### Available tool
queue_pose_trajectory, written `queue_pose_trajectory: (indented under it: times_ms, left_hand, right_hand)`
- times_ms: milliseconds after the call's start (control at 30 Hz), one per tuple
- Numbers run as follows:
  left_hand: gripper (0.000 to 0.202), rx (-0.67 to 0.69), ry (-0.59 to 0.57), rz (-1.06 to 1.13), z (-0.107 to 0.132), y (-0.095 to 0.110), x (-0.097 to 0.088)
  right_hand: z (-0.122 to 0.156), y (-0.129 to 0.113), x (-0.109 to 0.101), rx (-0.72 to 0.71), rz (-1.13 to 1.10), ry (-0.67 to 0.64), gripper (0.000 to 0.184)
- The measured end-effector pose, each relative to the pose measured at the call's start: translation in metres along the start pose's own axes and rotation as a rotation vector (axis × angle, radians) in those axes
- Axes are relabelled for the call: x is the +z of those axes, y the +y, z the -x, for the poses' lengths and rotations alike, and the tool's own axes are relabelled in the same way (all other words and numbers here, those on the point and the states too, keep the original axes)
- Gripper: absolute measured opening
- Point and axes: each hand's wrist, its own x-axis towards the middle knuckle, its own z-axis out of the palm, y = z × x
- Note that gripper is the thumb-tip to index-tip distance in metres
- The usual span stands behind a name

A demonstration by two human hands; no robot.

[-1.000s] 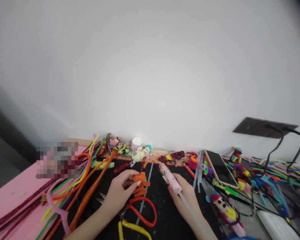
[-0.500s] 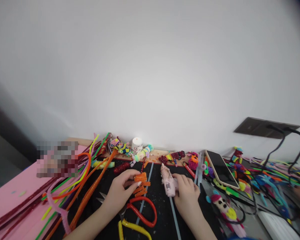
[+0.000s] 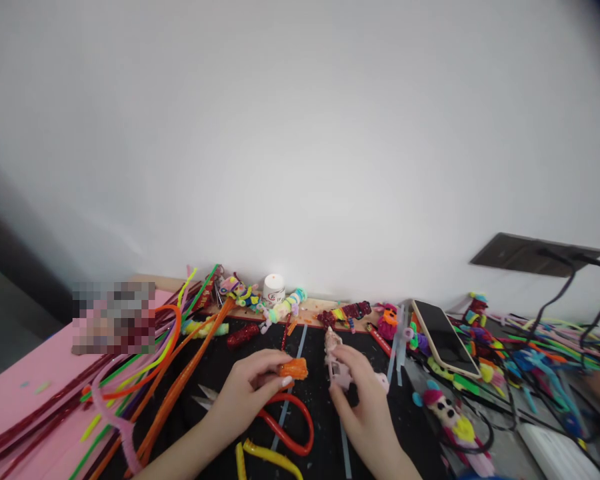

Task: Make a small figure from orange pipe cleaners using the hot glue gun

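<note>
My left hand [image 3: 247, 392] pinches a small orange pipe-cleaner bundle [image 3: 294, 369] just above the black mat [image 3: 325, 433]. Beside it, my right hand [image 3: 363, 393] is closed round a pale pink glue gun [image 3: 336, 363], whose nozzle points away from me toward the wall. A clear glue stick [image 3: 344, 447] trails back from the gun. The two hands sit close together, the orange bundle a short way left of the gun.
Long pipe cleaners [image 3: 145, 380] in several colours fan across the pink sheet at left. Red-handled scissors [image 3: 290, 420] lie on the mat under my hands. A phone [image 3: 443, 337], pipe-cleaner figures [image 3: 450, 417], a white jar [image 3: 273, 289] and cables crowd the back and right.
My right hand turned the glue gun and shifted left toward my left hand. My left hand lifted the orange bundle off the loose orange pieces and carried it slightly right.
</note>
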Motion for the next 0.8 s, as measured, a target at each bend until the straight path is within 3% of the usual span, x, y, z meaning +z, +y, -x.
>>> queue_pose_trajectory:
  times_ms: [167,467,800]
  left_hand:
    - [0.021,0.030,-0.060,0.005,0.003,0.006,0.004]
    - [0.019,-0.010,-0.107,0.066,0.007,0.002,0.011]
    - [0.013,-0.038,-0.122,0.118,0.006,0.004,0.012]
  right_hand:
    - [0.009,-0.014,0.013,-0.055,-0.170,-0.014,0.037]
    - [0.007,-0.022,0.018,0.105,-0.467,-0.038,0.027]
    - [0.008,-0.020,0.020,0.184,-0.525,-0.056,0.016]
